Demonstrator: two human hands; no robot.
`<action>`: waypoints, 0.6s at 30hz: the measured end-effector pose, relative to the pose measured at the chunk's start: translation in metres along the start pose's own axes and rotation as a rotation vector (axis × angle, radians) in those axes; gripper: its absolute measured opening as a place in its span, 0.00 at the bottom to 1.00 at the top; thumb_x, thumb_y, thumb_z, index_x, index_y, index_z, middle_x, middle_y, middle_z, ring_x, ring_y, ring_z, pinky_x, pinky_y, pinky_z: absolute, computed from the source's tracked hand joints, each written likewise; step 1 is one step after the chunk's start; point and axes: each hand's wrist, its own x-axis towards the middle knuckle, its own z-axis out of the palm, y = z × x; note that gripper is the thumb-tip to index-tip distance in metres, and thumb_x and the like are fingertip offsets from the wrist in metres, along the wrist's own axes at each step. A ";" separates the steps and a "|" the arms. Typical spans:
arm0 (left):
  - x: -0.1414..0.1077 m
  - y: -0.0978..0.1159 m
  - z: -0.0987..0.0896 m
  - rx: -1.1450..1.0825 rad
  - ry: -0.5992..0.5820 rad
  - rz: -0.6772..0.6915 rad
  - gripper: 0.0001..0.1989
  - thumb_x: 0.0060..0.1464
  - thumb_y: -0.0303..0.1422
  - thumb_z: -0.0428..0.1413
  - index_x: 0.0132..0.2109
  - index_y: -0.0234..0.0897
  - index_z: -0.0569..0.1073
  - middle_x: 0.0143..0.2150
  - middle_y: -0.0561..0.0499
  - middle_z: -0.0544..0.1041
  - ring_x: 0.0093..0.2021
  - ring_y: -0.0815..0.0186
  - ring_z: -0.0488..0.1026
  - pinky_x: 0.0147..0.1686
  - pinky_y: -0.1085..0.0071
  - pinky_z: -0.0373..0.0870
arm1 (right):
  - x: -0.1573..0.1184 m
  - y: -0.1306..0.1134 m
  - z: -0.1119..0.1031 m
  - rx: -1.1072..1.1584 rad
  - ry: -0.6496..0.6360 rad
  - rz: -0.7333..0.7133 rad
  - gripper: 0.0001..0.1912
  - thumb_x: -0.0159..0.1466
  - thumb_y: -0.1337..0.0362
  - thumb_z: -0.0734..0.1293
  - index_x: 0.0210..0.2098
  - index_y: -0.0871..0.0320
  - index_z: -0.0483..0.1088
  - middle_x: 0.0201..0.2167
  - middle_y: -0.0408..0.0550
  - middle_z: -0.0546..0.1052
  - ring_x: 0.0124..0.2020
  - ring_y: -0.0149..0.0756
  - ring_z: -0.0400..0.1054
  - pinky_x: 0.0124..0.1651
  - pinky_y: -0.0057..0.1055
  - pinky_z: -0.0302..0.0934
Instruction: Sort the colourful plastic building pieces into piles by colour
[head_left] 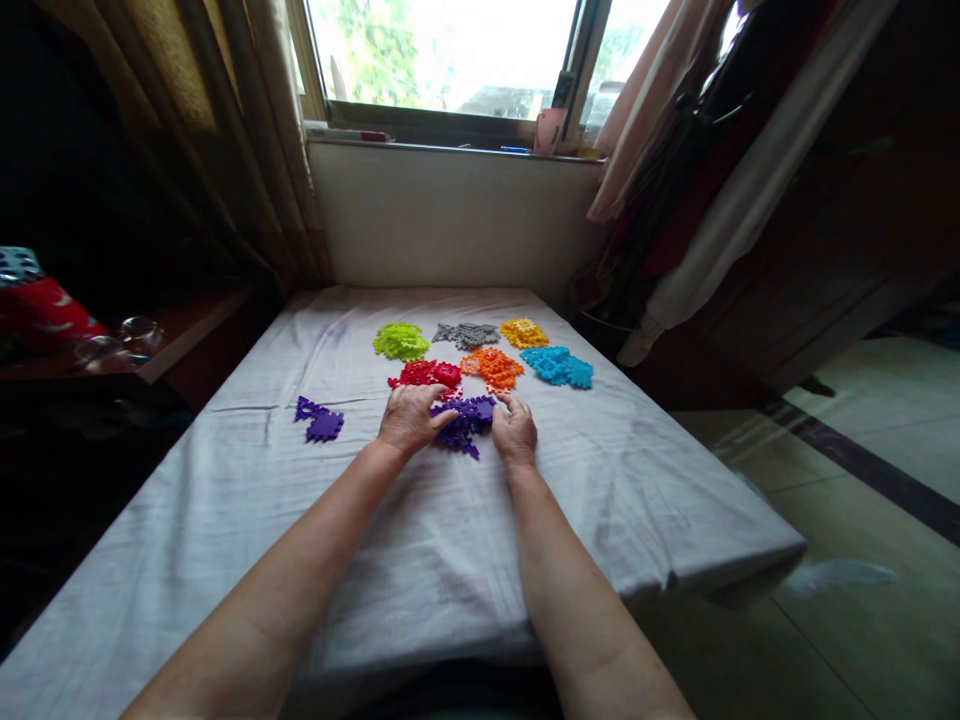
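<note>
Purple toothed pieces, a loose pile [466, 412] near the centre of the frame, lie between two bare hands. The fingers of the left hand [409, 418] are partly bent and reach over the pile's left side, thumb apart from the rest; those of the right hand [514, 430] curl in at its right edge. Whether either set of fingers has hold of a piece cannot be told.

The likeliest trouble is mixing: a push toward the top of the frame could drive purple into the red pile [424, 373], which sits just beyond the left fingers, or the orange pile [493, 369] above the right. A hard squeeze from both sides could make the loose pieces ride up and scatter, and a sleeve of wrinkled cloth might catch their teeth.

The purple pile lies directly under the left thumb and just inside the right fingertips, a corner pointing down the frame. Farther out, a smaller purple group [324, 425] rests left of centre, well apart from the left hand. A blue pile [559, 367] lies to the right; lime-green [401, 341], grey [469, 335] and yellow [523, 332] piles line the cloth-covered surface [622, 510] above, below the window [450, 50].
</note>
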 end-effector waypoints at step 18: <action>-0.087 -0.117 -0.052 0.390 -0.121 -0.376 0.26 0.57 0.50 0.50 0.54 0.42 0.77 0.57 0.40 0.75 0.57 0.48 0.69 0.56 0.54 0.63 | -0.002 0.000 0.000 -0.028 0.003 -0.017 0.15 0.61 0.65 0.62 0.44 0.55 0.77 0.49 0.51 0.77 0.52 0.42 0.69 0.60 0.40 0.61</action>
